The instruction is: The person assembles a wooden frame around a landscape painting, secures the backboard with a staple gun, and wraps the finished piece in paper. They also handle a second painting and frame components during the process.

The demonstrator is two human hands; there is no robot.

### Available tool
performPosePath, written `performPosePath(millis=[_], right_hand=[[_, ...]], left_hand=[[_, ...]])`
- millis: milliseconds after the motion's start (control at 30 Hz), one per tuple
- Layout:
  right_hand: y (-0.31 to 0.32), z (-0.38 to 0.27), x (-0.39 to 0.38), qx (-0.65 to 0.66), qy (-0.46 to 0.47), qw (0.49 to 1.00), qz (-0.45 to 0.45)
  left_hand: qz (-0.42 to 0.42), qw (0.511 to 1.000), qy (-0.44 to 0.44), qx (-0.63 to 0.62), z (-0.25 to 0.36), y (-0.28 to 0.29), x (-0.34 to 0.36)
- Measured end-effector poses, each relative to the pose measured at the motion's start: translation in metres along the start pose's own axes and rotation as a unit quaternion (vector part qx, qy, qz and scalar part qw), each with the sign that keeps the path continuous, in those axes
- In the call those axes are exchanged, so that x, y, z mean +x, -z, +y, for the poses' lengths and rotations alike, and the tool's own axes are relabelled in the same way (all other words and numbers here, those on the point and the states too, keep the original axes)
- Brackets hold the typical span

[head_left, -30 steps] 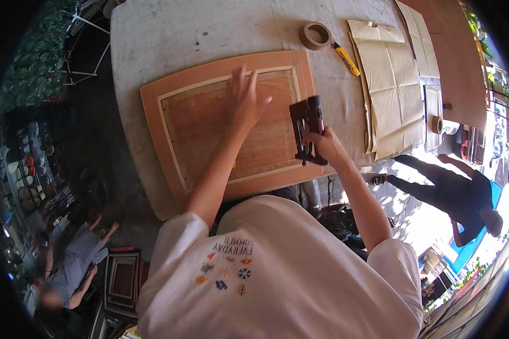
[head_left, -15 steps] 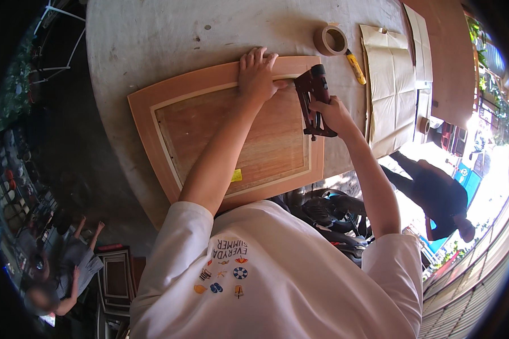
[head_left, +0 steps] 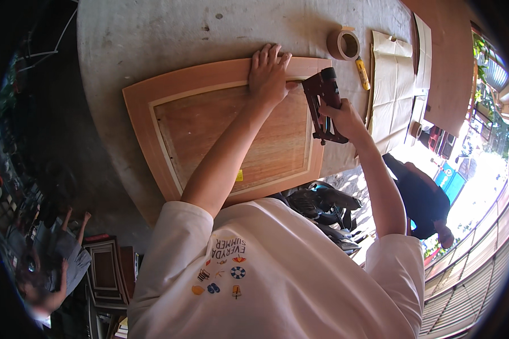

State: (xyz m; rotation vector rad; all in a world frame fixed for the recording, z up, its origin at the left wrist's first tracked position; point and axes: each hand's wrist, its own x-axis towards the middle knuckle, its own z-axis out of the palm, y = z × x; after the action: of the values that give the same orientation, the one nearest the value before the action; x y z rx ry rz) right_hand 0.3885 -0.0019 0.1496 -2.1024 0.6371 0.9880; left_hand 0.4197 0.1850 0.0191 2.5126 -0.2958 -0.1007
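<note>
A wooden door panel (head_left: 193,79) with a raised light inner moulding lies flat on the table in front of me. My left hand (head_left: 268,79) rests on its far rail, fingers stretched past the outer edge and the thumb pointing right along the moulding. In my right hand (head_left: 348,120) is a dark red nail gun (head_left: 320,93), gripped by its handle. The gun lies over the panel's far right corner, just beyond my left thumb. Whether its nose touches the moulding I cannot tell. A yellow sticker (head_left: 240,175) shows on the panel's near part, beside my left forearm.
Beyond the corner stand a roll of brown tape (head_left: 337,45) and a yellow-handled tool (head_left: 362,74) on the pale table (head_left: 147,34). Folded brown paper sheets (head_left: 391,85) lie right. People are at right (head_left: 421,198) and lower left (head_left: 68,265); framed panels (head_left: 106,271) lean nearby.
My view has shifted slightly, so the panel's far corner and both hands sit further right in the picture. The nail gun stays at the same corner in my right hand.
</note>
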Motion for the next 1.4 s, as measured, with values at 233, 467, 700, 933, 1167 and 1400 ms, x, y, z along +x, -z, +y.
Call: performPosePath(millis=[233,467,700,933,1167,1400], right_hand=[[0.001,0.009,0.012,0.065,0.017,0.998,-0.005],[0.0,0.009,0.015,-0.017,-0.024,0.999,0.027],[0.003,0.005,-0.011,-0.075,-0.008,0.996,0.057],[-0.035,0.073,-0.11,0.064,0.045,0.991,0.113],[-0.08,0.125,-0.124,0.106,0.031,0.992,0.052],[-0.093,0.087,-0.111,0.055,0.06,0.995,0.06]], left_hand=[[0.001,1.0,-0.008,0.001,0.002,0.0,0.0],[0.002,1.0,-0.019,0.012,0.002,-0.003,-0.001],[0.016,0.998,-0.051,0.039,0.005,-0.006,-0.003],[0.036,0.97,-0.232,0.063,-0.002,-0.039,-0.025],[-0.023,0.988,-0.147,-0.034,0.041,-0.022,-0.008],[0.001,0.983,-0.174,0.059,0.024,-0.016,-0.028]])
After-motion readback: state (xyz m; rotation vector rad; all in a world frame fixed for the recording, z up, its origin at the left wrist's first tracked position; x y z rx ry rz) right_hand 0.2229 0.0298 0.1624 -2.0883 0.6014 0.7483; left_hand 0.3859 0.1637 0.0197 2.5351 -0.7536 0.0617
